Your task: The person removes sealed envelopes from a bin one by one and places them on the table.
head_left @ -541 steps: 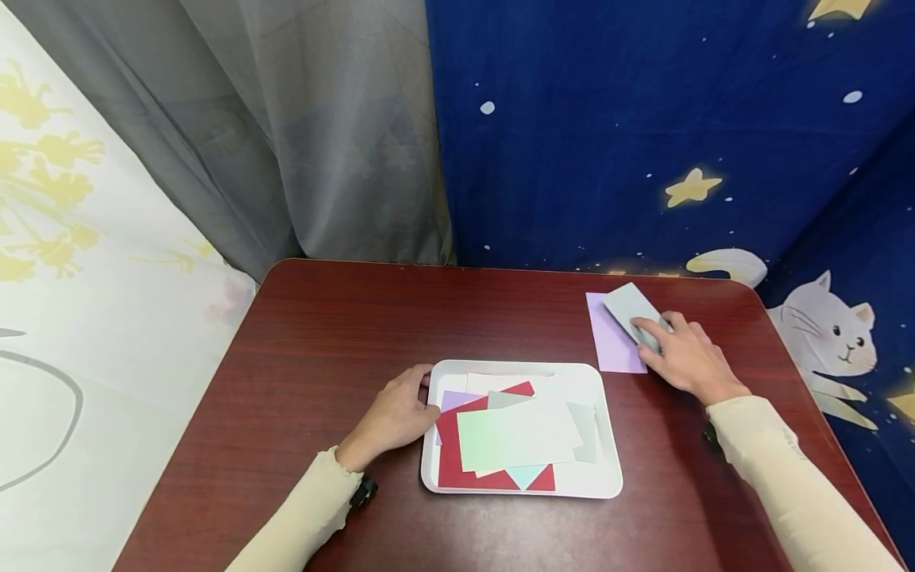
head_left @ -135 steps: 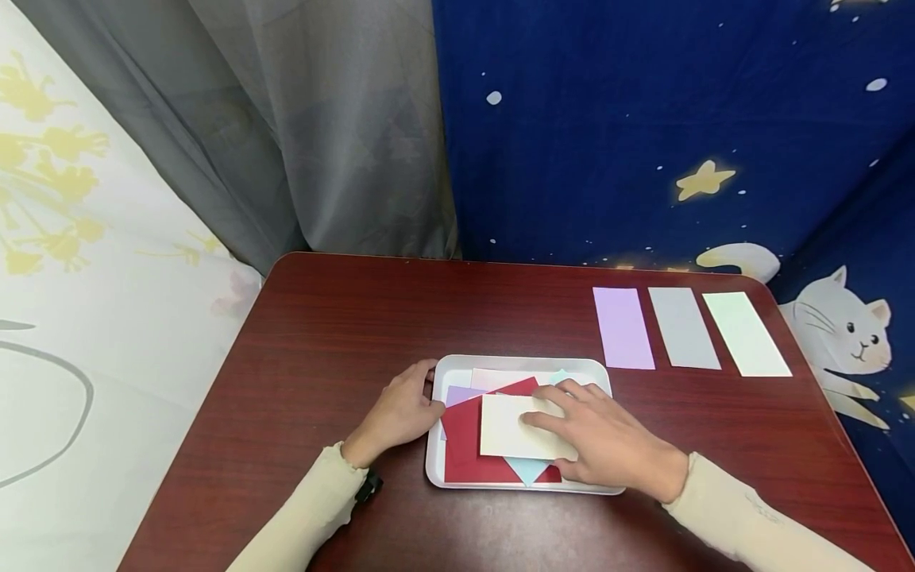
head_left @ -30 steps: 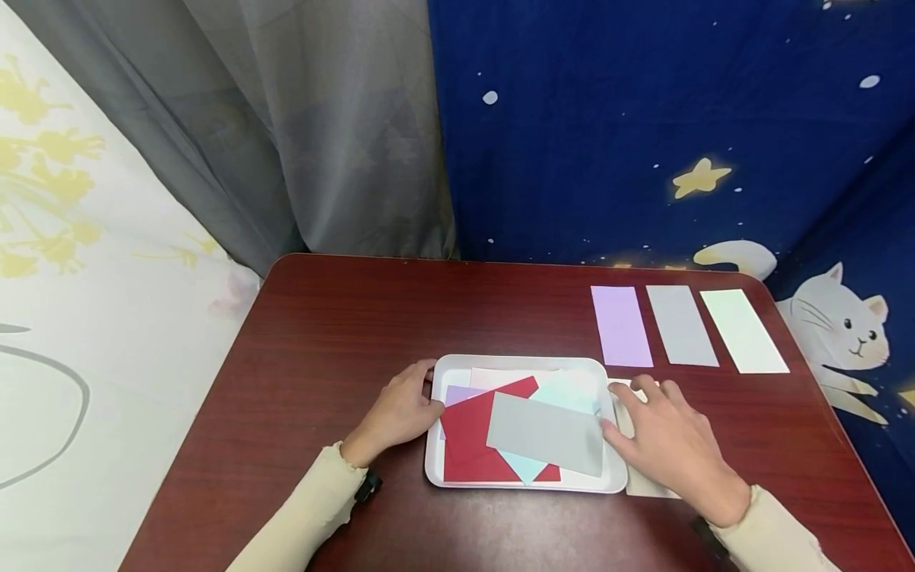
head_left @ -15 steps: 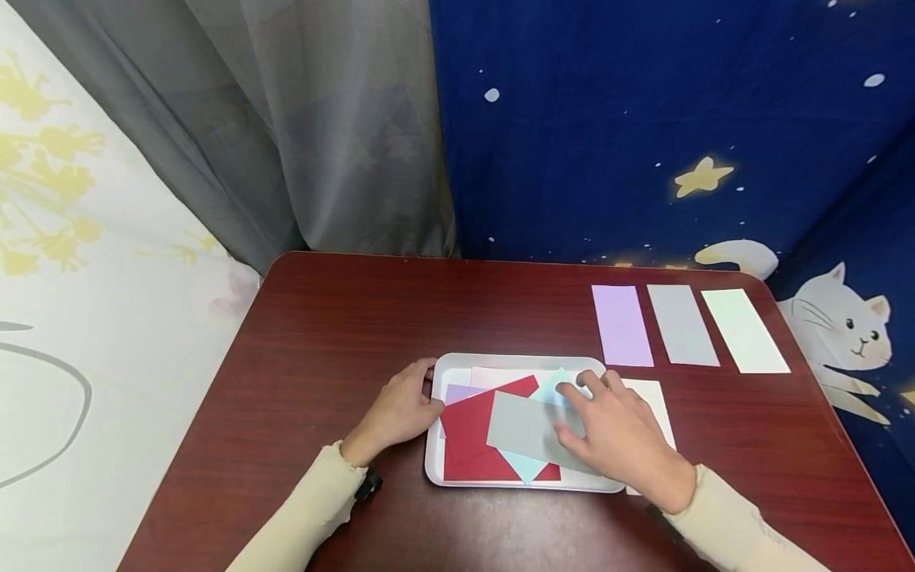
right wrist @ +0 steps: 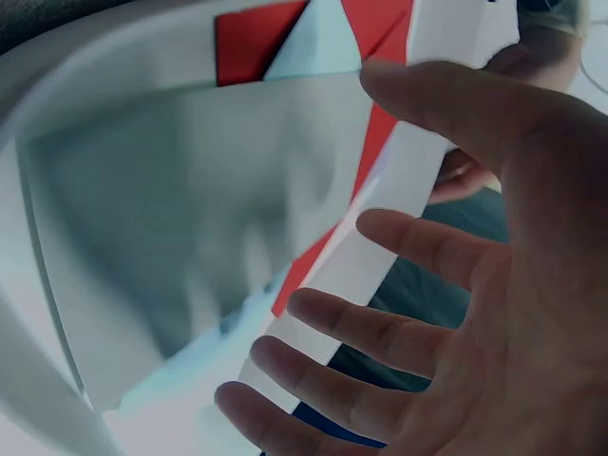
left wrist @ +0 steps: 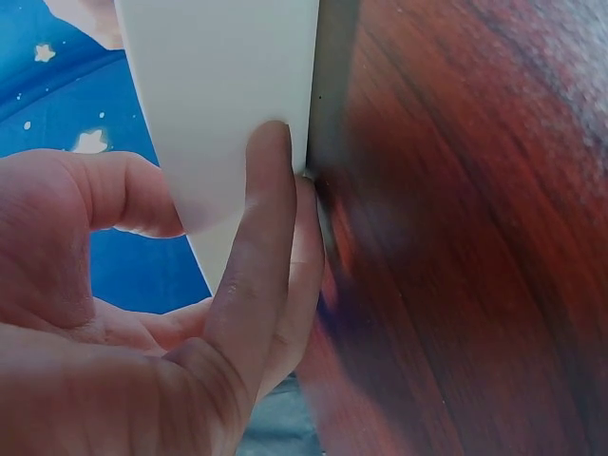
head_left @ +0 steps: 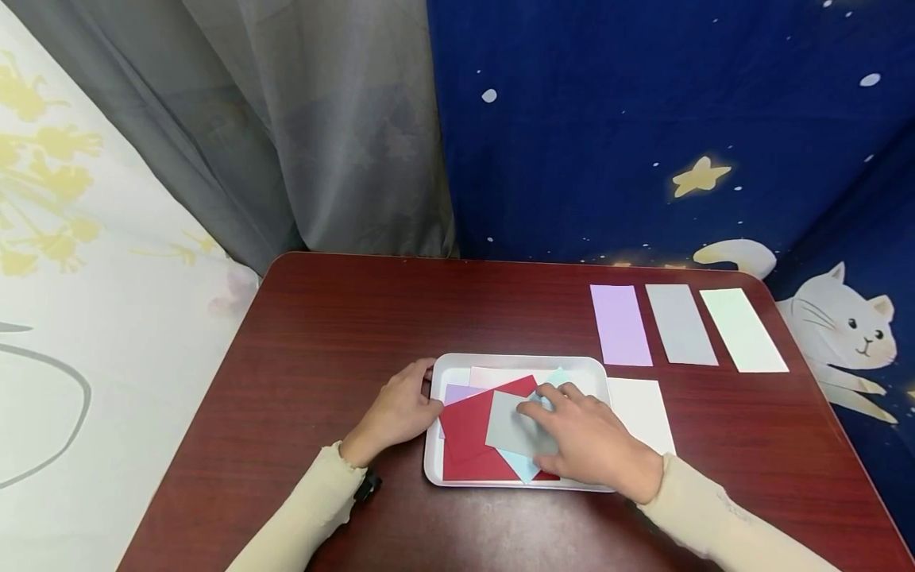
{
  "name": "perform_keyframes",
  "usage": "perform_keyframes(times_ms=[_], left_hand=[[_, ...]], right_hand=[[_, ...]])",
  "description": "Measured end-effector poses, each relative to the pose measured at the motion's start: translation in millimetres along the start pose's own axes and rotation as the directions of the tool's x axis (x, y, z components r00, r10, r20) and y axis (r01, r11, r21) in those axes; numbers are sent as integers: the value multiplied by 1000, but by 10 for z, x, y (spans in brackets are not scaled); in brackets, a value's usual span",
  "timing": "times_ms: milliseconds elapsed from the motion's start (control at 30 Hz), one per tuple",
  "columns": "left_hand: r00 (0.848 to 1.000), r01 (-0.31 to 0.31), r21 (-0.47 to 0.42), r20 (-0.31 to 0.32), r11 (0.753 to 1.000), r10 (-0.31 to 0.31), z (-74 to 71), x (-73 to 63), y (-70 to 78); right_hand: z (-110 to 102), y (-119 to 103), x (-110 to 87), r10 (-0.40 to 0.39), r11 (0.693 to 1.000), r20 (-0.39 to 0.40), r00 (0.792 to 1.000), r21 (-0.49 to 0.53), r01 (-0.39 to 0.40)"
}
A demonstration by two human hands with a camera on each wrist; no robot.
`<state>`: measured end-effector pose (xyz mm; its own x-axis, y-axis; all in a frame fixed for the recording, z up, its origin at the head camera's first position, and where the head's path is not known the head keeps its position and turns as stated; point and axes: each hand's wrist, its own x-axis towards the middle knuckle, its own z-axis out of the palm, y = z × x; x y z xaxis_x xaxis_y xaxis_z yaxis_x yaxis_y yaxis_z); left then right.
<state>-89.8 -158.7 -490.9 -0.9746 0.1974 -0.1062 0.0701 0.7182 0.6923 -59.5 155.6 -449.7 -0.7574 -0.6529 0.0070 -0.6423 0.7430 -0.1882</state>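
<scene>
My left hand [head_left: 396, 405] grips the left end of a white tray [head_left: 457, 366]; in the left wrist view the thumb is at the rim and the other fingers lie along the tray's outer wall [left wrist: 218, 76]. My right hand [head_left: 593, 437] is over the tray, fingers spread above a grey paper card [head_left: 503, 421]. In the right wrist view that grey card [right wrist: 237, 171] lies flat with the thumb tip at its edge, and nothing is held. Beneath it are a red sheet [head_left: 465, 449] and a light-blue sheet [head_left: 520, 463]. The right hand hides part of this pile.
Purple [head_left: 620, 326], grey [head_left: 681, 324] and pale-green [head_left: 743, 330] cards form a row at the table's back right. A whitish card [head_left: 639, 405] lies against the tray's right side. Purple [head_left: 457, 392] and pale-pink [head_left: 493, 377] papers show inside the tray. Curtains hang behind the dark-red table [head_left: 357, 318].
Earlier the right hand laid out grey and green cards beside the purple one, then put the whitish card right of the tray. It has now moved left over the tray's grey card. The left hand stays.
</scene>
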Motion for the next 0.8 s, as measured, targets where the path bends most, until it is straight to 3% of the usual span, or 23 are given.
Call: perform_keyframes(times_ms=[133, 167, 300, 633, 800], left_hand=[[999, -44, -12, -8, 999, 44, 17, 7, -70], [999, -42, -19, -3, 999, 42, -35, -32, 18], [1000, 1, -17, 10, 1000, 0, -56, -48, 85], [1000, 10, 0, 11, 1000, -10, -47, -34, 82], [999, -35, 0, -9, 999, 35, -37, -27, 27]], right_hand=[[54, -10, 18, -37, 999, 15, 999, 12, 36], [64, -13, 21, -40, 999, 22, 999, 9, 39], [100, -21, 31, -60, 998, 18, 998, -20, 60], [151, -11, 38, -95, 993, -32, 995, -74, 93], [143, -3, 43, -97, 993, -28, 995, -69, 95]])
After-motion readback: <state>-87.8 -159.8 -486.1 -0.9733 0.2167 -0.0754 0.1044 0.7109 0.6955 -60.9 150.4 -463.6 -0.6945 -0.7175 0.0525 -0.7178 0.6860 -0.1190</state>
